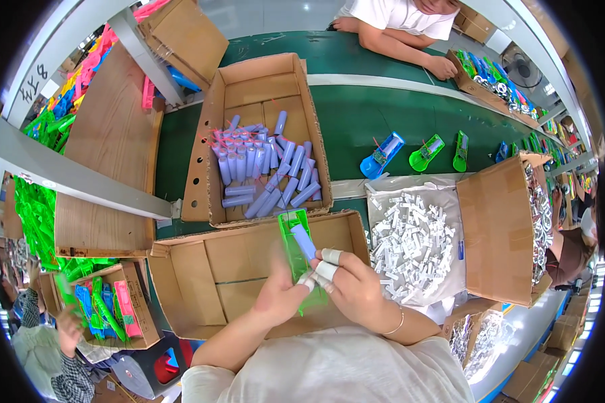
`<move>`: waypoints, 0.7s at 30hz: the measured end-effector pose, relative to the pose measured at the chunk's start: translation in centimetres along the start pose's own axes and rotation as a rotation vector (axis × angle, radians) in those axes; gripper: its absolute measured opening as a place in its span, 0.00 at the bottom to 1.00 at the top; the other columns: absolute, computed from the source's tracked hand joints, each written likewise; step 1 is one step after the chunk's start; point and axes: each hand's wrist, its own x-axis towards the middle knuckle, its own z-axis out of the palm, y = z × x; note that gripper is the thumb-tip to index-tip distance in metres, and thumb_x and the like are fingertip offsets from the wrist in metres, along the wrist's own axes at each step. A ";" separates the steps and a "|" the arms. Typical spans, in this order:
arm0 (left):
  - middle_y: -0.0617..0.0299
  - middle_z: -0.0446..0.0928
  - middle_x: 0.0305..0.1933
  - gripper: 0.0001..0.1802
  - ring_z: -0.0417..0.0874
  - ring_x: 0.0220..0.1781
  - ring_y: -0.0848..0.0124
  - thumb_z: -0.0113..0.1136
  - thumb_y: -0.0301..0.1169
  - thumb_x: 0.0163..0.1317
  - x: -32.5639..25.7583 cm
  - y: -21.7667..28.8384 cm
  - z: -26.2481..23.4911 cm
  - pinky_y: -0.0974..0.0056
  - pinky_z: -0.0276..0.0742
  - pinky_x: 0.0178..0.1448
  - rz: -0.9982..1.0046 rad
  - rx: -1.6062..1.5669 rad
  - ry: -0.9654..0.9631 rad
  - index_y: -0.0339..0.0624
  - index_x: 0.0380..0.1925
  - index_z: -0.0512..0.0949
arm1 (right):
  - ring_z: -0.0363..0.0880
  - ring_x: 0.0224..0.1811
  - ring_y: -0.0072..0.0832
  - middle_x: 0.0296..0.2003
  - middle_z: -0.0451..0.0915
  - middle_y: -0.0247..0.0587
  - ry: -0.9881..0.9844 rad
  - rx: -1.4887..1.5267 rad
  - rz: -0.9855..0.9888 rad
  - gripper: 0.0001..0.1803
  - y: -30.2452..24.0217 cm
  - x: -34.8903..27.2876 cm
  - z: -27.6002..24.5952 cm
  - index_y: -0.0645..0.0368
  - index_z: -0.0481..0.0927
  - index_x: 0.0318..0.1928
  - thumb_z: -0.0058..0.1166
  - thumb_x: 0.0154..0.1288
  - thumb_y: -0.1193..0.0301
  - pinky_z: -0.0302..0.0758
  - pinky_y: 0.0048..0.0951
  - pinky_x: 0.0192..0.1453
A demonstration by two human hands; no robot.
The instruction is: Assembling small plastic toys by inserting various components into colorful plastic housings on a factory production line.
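Both hands meet above the empty cardboard box [208,282], my left hand [280,295] gripping the green plastic shell [296,252] while my right hand [356,289] pinches a pale blue battery cell [304,242] onto it, seemingly mid-fitting, needing a firm press home.

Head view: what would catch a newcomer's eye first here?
Low in the middle, the left hand and the right hand, with taped fingertips, hold a green plastic shell with a lilac battery on it. Above them sits a cardboard box of more batteries; at right, a bag of small white parts.
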 end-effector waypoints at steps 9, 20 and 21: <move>0.60 0.64 0.49 0.28 0.67 0.51 0.71 0.49 0.19 0.59 -0.6 0.8 1.1 0.66 0.67 0.55 -0.023 -0.015 -0.089 0.44 0.57 0.50 | 0.79 0.34 0.35 0.39 0.79 0.44 0.048 0.113 0.092 0.10 0.2 -2.1 0.1 0.62 0.82 0.35 0.61 0.49 0.81 0.78 0.28 0.36; 0.55 0.72 0.40 0.23 0.77 0.35 0.69 0.43 0.38 0.70 -0.9 0.7 1.2 0.61 0.79 0.36 -0.058 -0.105 -0.027 0.52 0.63 0.52 | 0.74 0.38 0.41 0.32 0.76 0.41 0.185 -0.057 0.217 0.10 8.4 -2.6 -1.1 0.58 0.76 0.27 0.65 0.45 0.70 0.69 0.41 0.39; 0.54 0.72 0.39 0.22 0.77 0.32 0.68 0.43 0.38 0.70 -0.9 0.4 1.0 0.61 0.79 0.33 -0.025 -0.070 -0.007 0.52 0.61 0.53 | 0.75 0.38 0.43 0.29 0.76 0.43 0.186 -0.245 0.329 0.10 10.5 -2.6 -1.9 0.59 0.76 0.26 0.65 0.45 0.72 0.70 0.41 0.38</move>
